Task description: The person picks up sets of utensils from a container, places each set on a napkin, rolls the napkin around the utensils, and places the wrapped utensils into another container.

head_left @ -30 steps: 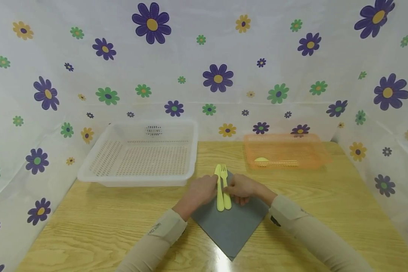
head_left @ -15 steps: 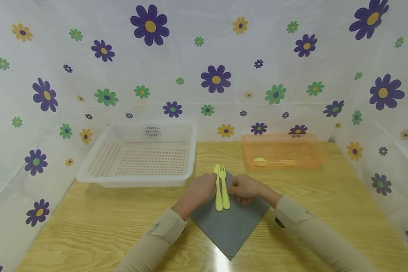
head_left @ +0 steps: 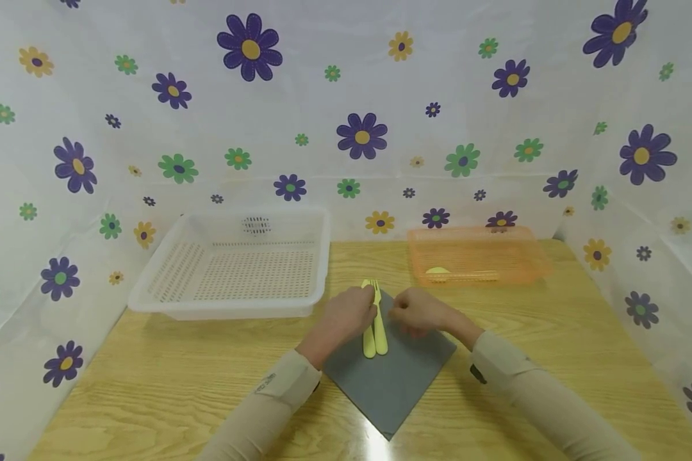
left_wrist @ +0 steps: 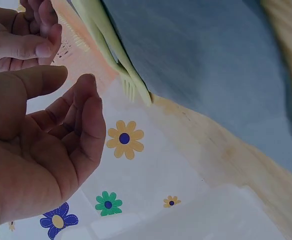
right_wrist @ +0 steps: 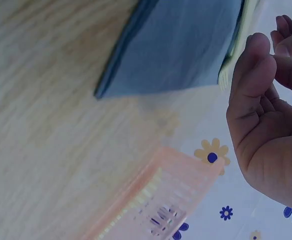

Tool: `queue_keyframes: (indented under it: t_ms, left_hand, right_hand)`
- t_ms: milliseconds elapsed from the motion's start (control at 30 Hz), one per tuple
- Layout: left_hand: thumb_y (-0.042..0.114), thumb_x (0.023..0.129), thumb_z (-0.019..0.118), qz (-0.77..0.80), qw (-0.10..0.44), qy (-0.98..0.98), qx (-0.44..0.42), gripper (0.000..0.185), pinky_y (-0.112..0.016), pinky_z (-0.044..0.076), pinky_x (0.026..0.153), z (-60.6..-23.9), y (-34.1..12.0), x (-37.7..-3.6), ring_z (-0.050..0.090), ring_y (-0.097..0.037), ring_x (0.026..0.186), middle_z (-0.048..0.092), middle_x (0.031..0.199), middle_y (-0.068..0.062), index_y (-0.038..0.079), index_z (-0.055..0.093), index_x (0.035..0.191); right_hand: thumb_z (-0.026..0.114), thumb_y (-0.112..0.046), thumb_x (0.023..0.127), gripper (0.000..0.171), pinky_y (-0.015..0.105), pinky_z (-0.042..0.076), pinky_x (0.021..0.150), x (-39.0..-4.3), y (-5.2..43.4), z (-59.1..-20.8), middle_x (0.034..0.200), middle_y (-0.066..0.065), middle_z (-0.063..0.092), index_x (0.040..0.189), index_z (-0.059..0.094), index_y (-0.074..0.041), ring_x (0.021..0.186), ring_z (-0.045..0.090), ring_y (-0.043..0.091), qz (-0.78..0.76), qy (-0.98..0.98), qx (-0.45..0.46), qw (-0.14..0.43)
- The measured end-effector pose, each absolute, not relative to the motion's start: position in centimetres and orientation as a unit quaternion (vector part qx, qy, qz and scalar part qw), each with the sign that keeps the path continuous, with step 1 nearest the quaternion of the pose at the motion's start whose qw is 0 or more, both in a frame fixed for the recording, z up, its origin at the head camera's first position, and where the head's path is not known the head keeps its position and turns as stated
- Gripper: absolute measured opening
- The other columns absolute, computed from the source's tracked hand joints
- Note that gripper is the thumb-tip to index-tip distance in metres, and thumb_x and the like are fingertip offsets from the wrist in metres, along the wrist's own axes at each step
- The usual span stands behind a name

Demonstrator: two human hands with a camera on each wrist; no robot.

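Note:
A yellow plastic fork (head_left: 380, 330) and knife (head_left: 369, 339) lie side by side on a grey napkin (head_left: 392, 384) in the middle of the wooden table. My left hand (head_left: 359, 308) hovers at their left, its fingers over the knife's upper part. In the left wrist view the left hand (left_wrist: 73, 80) is loosely curled and holds nothing, with the fork tines (left_wrist: 131, 87) just beyond it. My right hand (head_left: 402, 314) sits to the right of the fork above the napkin. It is relaxed and holds nothing in the right wrist view (right_wrist: 266, 50).
A white perforated basket (head_left: 173, 301) stands at the back left. An orange basket (head_left: 530, 256) at the back right holds a yellow spoon (head_left: 438, 272). Flowered white sheeting walls the table on three sides.
My left hand has slid right, now overlapping the top of the knife. My right hand has drawn slightly back from the fork. The cutlery stays on the napkin.

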State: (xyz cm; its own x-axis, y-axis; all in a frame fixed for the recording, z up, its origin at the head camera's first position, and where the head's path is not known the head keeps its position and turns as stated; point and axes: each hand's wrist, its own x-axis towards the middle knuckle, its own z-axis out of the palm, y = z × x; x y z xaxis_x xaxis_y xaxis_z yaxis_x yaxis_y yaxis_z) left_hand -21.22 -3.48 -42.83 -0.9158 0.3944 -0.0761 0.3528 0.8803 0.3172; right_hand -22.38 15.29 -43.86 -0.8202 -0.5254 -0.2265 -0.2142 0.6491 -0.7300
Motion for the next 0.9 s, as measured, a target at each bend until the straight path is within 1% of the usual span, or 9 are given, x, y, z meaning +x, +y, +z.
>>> queue_keyframes:
  t_ms: [167, 300, 400, 533, 700, 767, 833, 867, 900]
  left_hand:
    - [0.015, 0.1, 0.053, 0.18, 0.066, 0.962, 0.195, 0.012, -0.026, 0.038, 0.047, -42.7, -2.8, -21.9, 0.047, -0.012, 0.055, 0.056, 0.073, 0.0, 0.008, 0.059, 0.093]
    - [0.016, 0.1, 0.051, 0.234, 0.093, 0.95, 0.185, 0.014, -0.027, 0.04, 0.049, -42.5, -2.1, -22.5, 0.051, -0.013, 0.056, 0.06, 0.078, -0.001, 0.007, 0.062, 0.101]
    - [0.016, 0.1, 0.05, 0.266, 0.105, 0.942, 0.176, 0.015, -0.027, 0.041, 0.049, -42.3, -1.6, -23.0, 0.051, -0.013, 0.056, 0.061, 0.078, -0.001, 0.008, 0.062, 0.102]
    - [0.014, 0.1, 0.048, 0.302, 0.105, 0.933, 0.163, 0.014, -0.027, 0.04, 0.048, -42.0, -1.1, -23.5, 0.049, -0.013, 0.054, 0.062, 0.077, -0.002, 0.008, 0.061, 0.102]
    - [0.012, 0.1, 0.047, 0.349, 0.094, 0.919, 0.159, 0.016, -0.026, 0.039, 0.05, -42.4, -0.7, -24.4, 0.049, -0.012, 0.054, 0.063, 0.079, -0.004, 0.004, 0.061, 0.105]
    - [0.012, 0.1, 0.046, 0.37, 0.095, 0.91, 0.164, 0.018, -0.025, 0.04, 0.051, -42.8, -0.4, -25.0, 0.049, -0.012, 0.055, 0.062, 0.076, -0.005, 0.003, 0.061, 0.104]
    - [0.012, 0.1, 0.047, 0.385, 0.101, 0.902, 0.165, 0.018, -0.024, 0.037, 0.05, -43.0, 0.1, -25.5, 0.045, -0.01, 0.052, 0.057, 0.068, -0.002, 0.005, 0.06, 0.09]
    - [0.011, 0.1, 0.047, 0.39, 0.103, 0.9, 0.167, 0.021, -0.024, 0.035, 0.048, -43.0, 0.4, -25.8, 0.042, -0.01, 0.05, 0.053, 0.062, 0.0, 0.007, 0.058, 0.082]
    - [0.012, 0.099, 0.047, 0.39, 0.106, 0.899, 0.166, 0.025, -0.023, 0.032, 0.047, -43.0, 0.8, -26.0, 0.039, -0.009, 0.048, 0.049, 0.058, 0.001, 0.009, 0.054, 0.075]
  right_hand:
    - [0.053, -0.015, 0.101, 0.025, 0.031, 0.05, 0.046, -23.2, 16.6, -42.8, 0.069, 0.012, 0.065, 0.088, 0.067, 0.003, 0.049, 0.059, 0.019, -0.369, 0.886, -0.202, 0.196]
    - [0.053, -0.015, 0.1, 0.025, 0.029, 0.05, 0.047, -23.9, 17.9, -41.7, 0.07, 0.01, 0.065, 0.089, 0.067, 0.004, 0.051, 0.06, 0.017, -0.374, 0.892, -0.188, 0.17]
    - [0.053, -0.016, 0.099, 0.024, 0.031, 0.051, 0.048, -24.5, 19.0, -40.9, 0.073, 0.011, 0.066, 0.094, 0.067, 0.003, 0.054, 0.062, 0.021, -0.376, 0.897, -0.176, 0.15]
    - [0.054, -0.015, 0.099, 0.022, 0.031, 0.05, 0.051, -25.7, 20.5, -40.3, 0.087, 0.019, 0.066, 0.102, 0.064, 0.004, 0.059, 0.062, 0.024, -0.373, 0.904, -0.161, 0.133]
    - [0.055, -0.007, 0.096, 0.02, 0.027, 0.048, 0.053, -27.6, 22.1, -39.9, 0.103, 0.026, 0.065, 0.107, 0.061, 0.009, 0.06, 0.058, 0.019, -0.347, 0.918, -0.154, 0.118]
    - [0.055, -0.004, 0.094, 0.022, 0.031, 0.052, 0.059, -28.4, 22.8, -39.8, 0.106, 0.028, 0.064, 0.109, 0.061, 0.012, 0.067, 0.061, 0.023, -0.322, 0.928, -0.152, 0.109]
    - [0.056, -0.001, 0.09, 0.023, 0.039, 0.056, 0.068, -29.0, 23.6, -39.6, 0.106, 0.028, 0.065, 0.109, 0.062, 0.012, 0.076, 0.064, 0.029, -0.28, 0.943, -0.156, 0.088]
    - [0.057, -0.001, 0.089, 0.024, 0.047, 0.054, 0.083, -29.3, 24.0, -39.5, 0.107, 0.028, 0.065, 0.108, 0.063, 0.012, 0.083, 0.065, 0.033, -0.255, 0.952, -0.153, 0.08]
    - [0.056, 0.0, 0.087, 0.024, 0.051, 0.053, 0.085, -29.4, 24.4, -39.4, 0.107, 0.029, 0.066, 0.107, 0.064, 0.012, 0.087, 0.065, 0.036, -0.235, 0.957, -0.149, 0.075]
